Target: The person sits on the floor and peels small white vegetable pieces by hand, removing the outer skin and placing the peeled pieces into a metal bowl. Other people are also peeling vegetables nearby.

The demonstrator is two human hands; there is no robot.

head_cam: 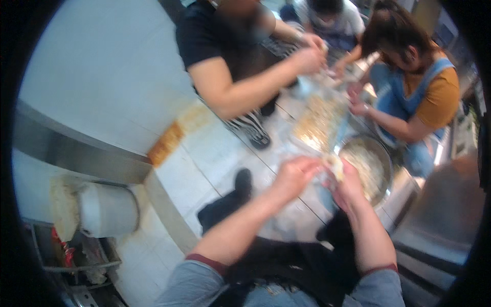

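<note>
In front of me my right hand (348, 187) holds a small pale, yellowish-white piece of food (336, 167), blurred too much to name exactly. The fingertips of my left hand (298, 173) pinch at its left side. Just beyond my right hand stands a round metal basin (388, 180) holding pale, shredded-looking food (362, 163). Past my hands lies a clear plastic container or bag (301, 144) with yellowish pieces (320, 115) in it; glare hides its details.
A person in black (207, 50) sits at the far left, another in an orange top (439, 94) at the right, and a third (351, 17) behind. White tiles (199, 149) cover the floor. At left are a white bucket (109, 210) and a metal rack (82, 266).
</note>
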